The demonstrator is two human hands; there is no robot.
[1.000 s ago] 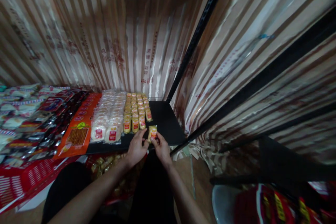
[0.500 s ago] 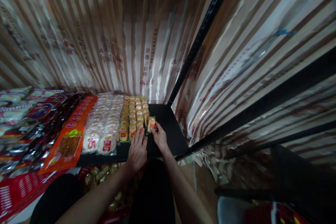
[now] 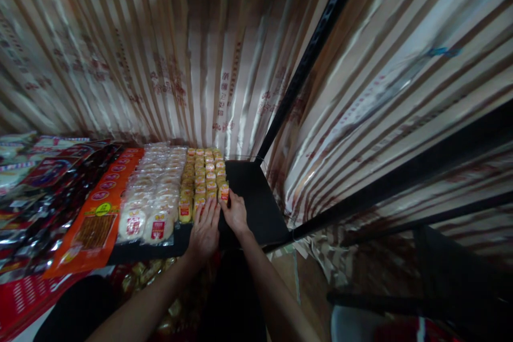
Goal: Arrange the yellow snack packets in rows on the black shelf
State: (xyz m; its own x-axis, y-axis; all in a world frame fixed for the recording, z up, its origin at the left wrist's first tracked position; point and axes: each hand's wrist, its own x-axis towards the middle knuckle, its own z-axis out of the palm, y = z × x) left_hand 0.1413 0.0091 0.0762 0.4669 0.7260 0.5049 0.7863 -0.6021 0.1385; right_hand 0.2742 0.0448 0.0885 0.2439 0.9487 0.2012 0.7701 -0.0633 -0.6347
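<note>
Head view: I'm seeing both bare hands working at the front edge of a black shelf (image 3: 259, 195). Right hand (image 3: 235, 212) is gripping a small yellow packet (image 3: 224, 192) with a red label, thumb and fingers closing on its lower part. Packet is standing at the front of the rightmost column of a tight block of similar yellow packs (image 3: 210, 167), label facing out. Left hand (image 3: 203, 231) is lying flat, palm down, fingers stretching forward nearly side by side, clamping nothing; its fingertips are touching the front packs just left of that packet and covering part of their labels. The hands are sitting very near each other; I can't tell whether the right thumb is touching the left fingers.

Left of the block I'm seeing clear-wrapped round white cakes (image 3: 147, 192) running back in two columns, red labels showing at the front. Beyond them an orange bag (image 3: 92, 216) is lying along the shelf, then dark glossy bags (image 3: 50, 192). Below the shelf, gold-wrapped pieces (image 3: 144, 272) are showing between the person's legs, and a red basket (image 3: 24, 299) is sitting at lower left. Striped sheeting (image 3: 168, 37) is hanging behind, with a black post (image 3: 310, 59) rising at the shelf's back right corner.
</note>
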